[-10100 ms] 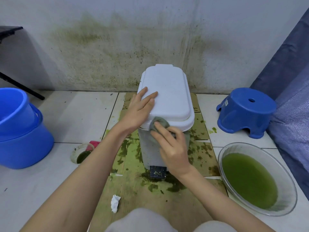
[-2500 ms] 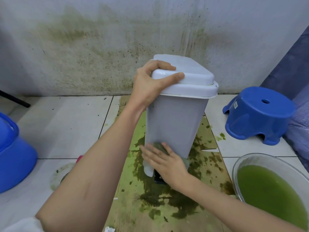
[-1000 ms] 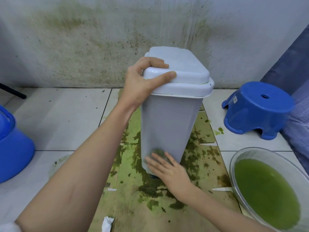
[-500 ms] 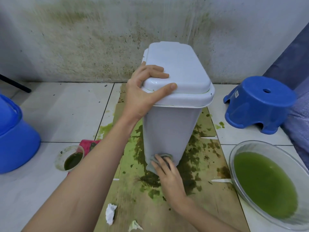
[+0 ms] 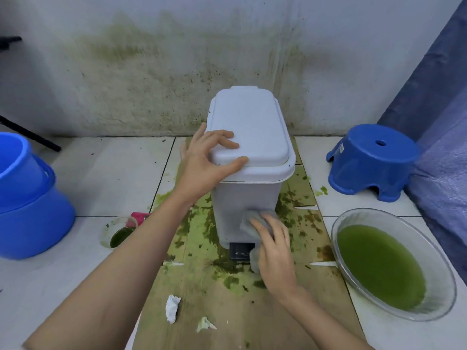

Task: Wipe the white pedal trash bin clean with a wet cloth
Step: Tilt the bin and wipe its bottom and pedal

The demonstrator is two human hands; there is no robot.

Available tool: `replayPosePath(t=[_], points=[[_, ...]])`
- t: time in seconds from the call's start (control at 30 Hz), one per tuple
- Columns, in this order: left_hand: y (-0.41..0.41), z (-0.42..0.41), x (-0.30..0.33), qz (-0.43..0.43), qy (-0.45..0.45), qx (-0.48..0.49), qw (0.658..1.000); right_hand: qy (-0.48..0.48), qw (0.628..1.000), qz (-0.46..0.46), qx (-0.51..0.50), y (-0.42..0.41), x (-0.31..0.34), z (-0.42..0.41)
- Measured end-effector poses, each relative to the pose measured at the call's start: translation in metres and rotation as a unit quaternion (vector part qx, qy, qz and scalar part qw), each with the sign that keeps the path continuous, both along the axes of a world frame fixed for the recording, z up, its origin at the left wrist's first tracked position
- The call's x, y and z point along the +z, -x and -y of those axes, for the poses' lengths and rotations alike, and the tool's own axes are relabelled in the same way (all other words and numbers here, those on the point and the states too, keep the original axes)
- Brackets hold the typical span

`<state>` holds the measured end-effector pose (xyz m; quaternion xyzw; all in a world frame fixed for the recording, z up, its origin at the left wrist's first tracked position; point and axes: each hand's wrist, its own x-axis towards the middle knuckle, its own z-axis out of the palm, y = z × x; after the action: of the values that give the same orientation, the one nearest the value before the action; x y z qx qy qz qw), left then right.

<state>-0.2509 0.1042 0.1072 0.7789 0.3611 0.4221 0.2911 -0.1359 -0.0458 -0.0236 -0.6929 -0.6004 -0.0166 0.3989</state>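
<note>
Bin (image 5: pixel 249 147), smooth white plastic, is standing on stained cardboard (image 5: pixel 227 294). Left hand (image 5: pixel 207 160) is gripping its rounded lid; right hand (image 5: pixel 274 248) is pressing grey cloth (image 5: pixel 246 224) against the front. Glass bowl (image 5: pixel 442 274) is sitting right.

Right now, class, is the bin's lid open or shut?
Shut. The lid lies flat on the bin's rim, with the left hand gripping its corner.

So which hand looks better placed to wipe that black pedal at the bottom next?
The right hand, probably: it presses the cloth on the bin beside the pedal. The left hand grips the lid.
</note>
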Motion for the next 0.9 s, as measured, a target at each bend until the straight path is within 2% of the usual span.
replayPosePath(t=[0.07,0.13,0.23,0.3,0.37,0.43,0.47,0.57,0.67,0.8,0.9], points=[[-0.006,0.006,0.007,-0.069,-0.031,0.018,0.997,-0.139,0.989,0.050,-0.003,0.002,0.021,-0.014],[-0.013,0.011,0.008,-0.121,-0.070,0.019,0.990,-0.176,0.980,0.097,0.007,0.002,0.032,-0.034],[-0.022,0.011,0.003,-0.151,-0.141,0.074,0.976,-0.090,0.969,0.230,-0.005,-0.007,0.007,-0.054],[-0.029,0.009,-0.001,-0.124,-0.197,0.112,0.966,-0.002,0.946,0.321,0.036,-0.017,-0.032,-0.050],[-0.035,0.002,-0.007,-0.076,-0.242,0.135,0.958,0.095,0.928,0.354,0.072,-0.025,-0.071,-0.039],[-0.039,-0.009,-0.006,-0.056,-0.257,0.144,0.954,0.154,0.928,0.328,0.088,-0.029,-0.093,-0.031],[-0.042,-0.016,-0.001,-0.057,-0.247,0.143,0.957,0.149,0.939,0.300,0.083,-0.030,-0.094,-0.033],[-0.056,-0.047,0.027,-0.080,-0.168,0.143,0.972,0.008,0.970,0.239,0.043,-0.030,-0.073,-0.060],[-0.075,-0.082,0.051,-0.108,-0.126,0.142,0.976,-0.087,0.979,0.183,-0.005,-0.036,-0.022,-0.104],[-0.090,-0.109,0.058,-0.113,-0.114,0.156,0.975,-0.134,0.986,0.078,-0.061,-0.045,0.012,-0.147],[-0.091,-0.119,0.060,-0.104,-0.101,0.169,0.975,-0.105,0.992,0.034,-0.067,-0.030,-0.017,-0.135]])
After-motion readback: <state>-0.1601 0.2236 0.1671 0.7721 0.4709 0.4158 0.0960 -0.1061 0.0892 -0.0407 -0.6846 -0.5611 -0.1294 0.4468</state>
